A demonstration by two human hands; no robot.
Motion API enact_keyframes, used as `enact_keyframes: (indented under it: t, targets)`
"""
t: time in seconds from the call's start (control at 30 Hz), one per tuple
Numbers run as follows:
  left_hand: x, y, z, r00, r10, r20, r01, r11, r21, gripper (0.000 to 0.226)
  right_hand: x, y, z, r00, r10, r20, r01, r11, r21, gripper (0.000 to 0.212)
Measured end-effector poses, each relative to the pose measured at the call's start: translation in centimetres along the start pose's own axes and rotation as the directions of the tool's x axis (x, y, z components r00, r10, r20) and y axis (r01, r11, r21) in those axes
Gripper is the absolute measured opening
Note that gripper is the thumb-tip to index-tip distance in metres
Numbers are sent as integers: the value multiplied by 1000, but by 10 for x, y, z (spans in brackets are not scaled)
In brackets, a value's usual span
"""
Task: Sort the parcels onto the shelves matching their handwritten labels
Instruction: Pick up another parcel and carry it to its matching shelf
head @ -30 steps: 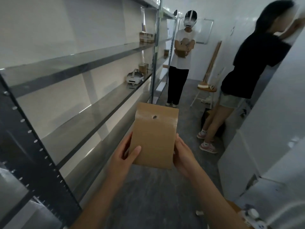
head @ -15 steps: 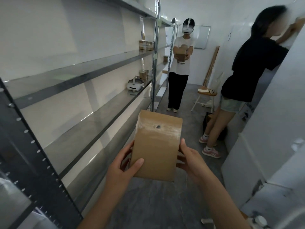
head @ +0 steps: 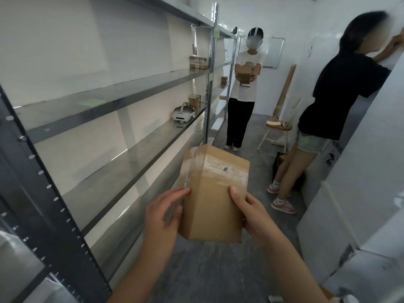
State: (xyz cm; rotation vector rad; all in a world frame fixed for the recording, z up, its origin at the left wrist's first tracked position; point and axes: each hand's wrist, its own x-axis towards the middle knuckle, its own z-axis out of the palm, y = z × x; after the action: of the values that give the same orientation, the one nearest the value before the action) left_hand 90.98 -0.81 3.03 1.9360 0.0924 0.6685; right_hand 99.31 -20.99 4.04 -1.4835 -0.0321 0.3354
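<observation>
I hold a tall brown cardboard parcel (head: 215, 204) upright in front of me, with clear tape and a small hole near its top. My left hand (head: 162, 217) grips its left side and my right hand (head: 253, 213) grips its right edge. No handwritten label shows on the faces turned to me. Metal shelves (head: 131, 158) run along my left. A green label (head: 93, 102) lies on the upper shelf (head: 122, 92). Small parcels (head: 198, 62) (head: 195, 100) sit further down the shelves.
A white headset (head: 183, 114) rests on the middle shelf. One person in a white shirt (head: 244, 90) stands down the aisle holding a box. Another person in black (head: 341, 99) leans on the right wall. A stool (head: 278, 127) stands between them. White cabinets (head: 360, 204) line my right.
The parcel has turned in my hands, so a taped side face and a corner edge now show. My view has shifted slightly lower and closer to the shelves.
</observation>
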Motion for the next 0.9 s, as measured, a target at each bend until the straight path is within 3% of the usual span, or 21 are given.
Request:
enact_keyframes:
  t: [0.07, 0.17, 0.23, 0.33, 0.47, 0.53, 0.67, 0.77, 0.9]
  targets:
    - [-1, -2, 0, 997, -69, -32, 68, 997, -35, 50, -2, -5, 3, 999, -28, 17, 28, 1000, 8, 42]
    - [-4, -7, -2, 959, -280, 44, 284, 941, -184, 47, -4, -13, 0, 996, -70, 51, 69, 997, 31, 37]
    - [-4, -7, -5, 933, -348, 89, 359, 908, -217, 61, -4, -17, -1, 996, -66, 62, 64, 997, 41, 41]
    - [0, 0, -9, 925, -339, 174, 376, 889, -263, 77, -3, -17, -5, 997, -14, 75, 7, 996, 85, 48]
    - [3, 10, -13, 900, -293, 322, 396, 859, -325, 55, -3, -10, -7, 993, 54, 104, -67, 989, 132, 53]
    - [4, 9, -13, 889, -311, 337, 424, 837, -345, 56, -4, -7, -5, 990, 72, 122, -89, 986, 144, 53]
    - [5, 8, -15, 869, -356, 345, 475, 795, -377, 80, -2, -4, -2, 987, 101, 124, -117, 984, 132, 50]
    - [3, 9, -14, 874, -375, 311, 476, 791, -384, 75, -1, -8, 3, 994, 70, 79, -71, 997, 13, 52]
    - [4, 8, -6, 877, -403, 263, 477, 801, -363, 69, -2, -6, 14, 1000, -13, 2, 13, 989, -149, 94]
